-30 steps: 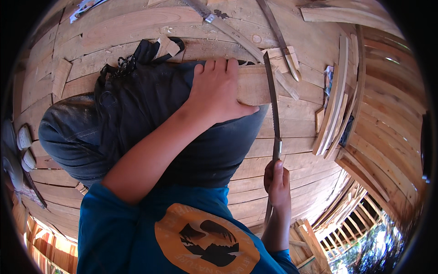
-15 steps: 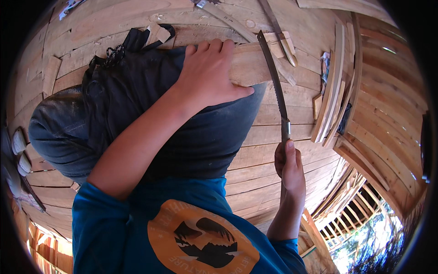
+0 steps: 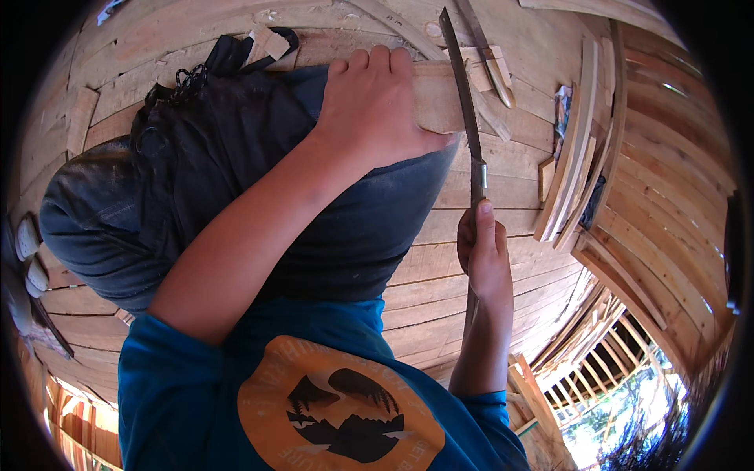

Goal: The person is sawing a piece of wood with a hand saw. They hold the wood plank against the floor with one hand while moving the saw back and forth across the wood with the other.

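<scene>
My left hand (image 3: 369,102) grips a short pale wooden board (image 3: 438,96) from above. Its fingers curl over the far edge, and the thumb lies along the near edge. The board rests by my bent leg in dark trousers (image 3: 338,212). In my right hand (image 3: 485,247) is the handle of a handsaw (image 3: 465,98) with a long, narrow, toothed blade. The blade points away from me and stands at the board's right end; whether its teeth are in the wood I cannot tell. Fingers of the right hand wrap round the handle, thumb on top.
Beyond the board, a long flat tool with a wooden handle (image 3: 501,86) lies on the plank floor (image 3: 448,235). Several long wooden strips (image 3: 569,157) lean at the right, beside a plank wall (image 3: 660,173). A dark cloth (image 3: 212,149) covers my lap. A small wood offcut (image 3: 272,43) lies at the far left.
The saw and my right hand have moved away from me, along the board's end. My left hand, still on the board, has shifted slightly right and farther in the picture.
</scene>
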`<state>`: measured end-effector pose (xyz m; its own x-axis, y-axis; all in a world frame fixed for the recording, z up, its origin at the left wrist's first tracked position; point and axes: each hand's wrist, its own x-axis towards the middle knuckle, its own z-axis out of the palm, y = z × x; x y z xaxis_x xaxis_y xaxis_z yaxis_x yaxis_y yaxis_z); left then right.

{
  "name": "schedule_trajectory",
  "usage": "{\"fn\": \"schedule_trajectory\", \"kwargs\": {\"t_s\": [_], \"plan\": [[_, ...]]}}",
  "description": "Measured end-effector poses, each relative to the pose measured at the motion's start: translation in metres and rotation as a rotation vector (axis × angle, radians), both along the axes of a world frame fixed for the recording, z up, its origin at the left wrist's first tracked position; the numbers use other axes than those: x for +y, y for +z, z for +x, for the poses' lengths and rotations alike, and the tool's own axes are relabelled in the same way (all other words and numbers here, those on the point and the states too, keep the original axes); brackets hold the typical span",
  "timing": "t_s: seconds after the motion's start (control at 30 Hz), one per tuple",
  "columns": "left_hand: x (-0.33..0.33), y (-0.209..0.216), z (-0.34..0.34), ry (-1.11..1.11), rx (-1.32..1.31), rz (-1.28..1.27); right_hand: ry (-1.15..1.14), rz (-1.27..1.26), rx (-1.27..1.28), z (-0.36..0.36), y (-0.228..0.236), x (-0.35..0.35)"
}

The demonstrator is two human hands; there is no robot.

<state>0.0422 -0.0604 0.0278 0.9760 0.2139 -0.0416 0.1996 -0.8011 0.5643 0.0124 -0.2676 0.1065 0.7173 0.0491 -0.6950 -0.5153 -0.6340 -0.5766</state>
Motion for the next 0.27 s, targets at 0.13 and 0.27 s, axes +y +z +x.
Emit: {"fn": "schedule_trajectory", "kwargs": {"t_s": [0.13,0.27], "plan": [[0.002,-0.004,0.004,0.008,0.061,0.001,0.011,-0.059,0.021,-0.018,0.012,-0.017],[-0.001,0.002,0.004,-0.037,0.058,0.011,-0.049,0.04,0.051,-0.046,0.02,-0.036]]}}
